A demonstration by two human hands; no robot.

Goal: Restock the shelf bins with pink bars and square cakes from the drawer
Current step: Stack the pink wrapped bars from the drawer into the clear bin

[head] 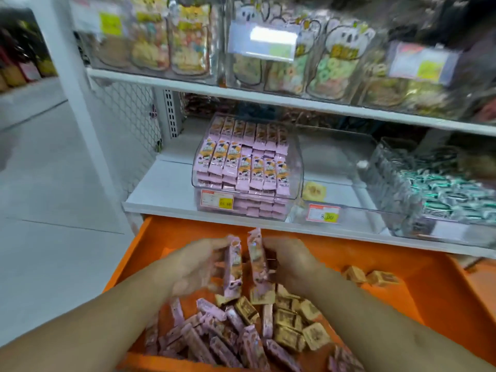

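Observation:
Both hands are over the open orange drawer (402, 267). My left hand (196, 264) holds a pink bar (233, 269) upright, and my right hand (292, 264) grips another pink bar (257, 256) beside it. Below them lies a heap of loose pink bars (214, 334) and tan square cakes (292, 323). Two more square cakes (375, 276) sit apart at the drawer's right. On the shelf above, a clear bin (294, 181) is stacked with rows of pink bars (241, 162). To its right stands a clear bin (349, 210) with a single square cake (314, 191) inside.
A clear bin of green-wrapped sweets (442, 194) stands at the shelf's right end. Price tags (217, 200) hang on the bin fronts. The upper shelf (268, 95) carries bagged snacks in clear boxes. A white post (80, 108) and open floor lie to the left.

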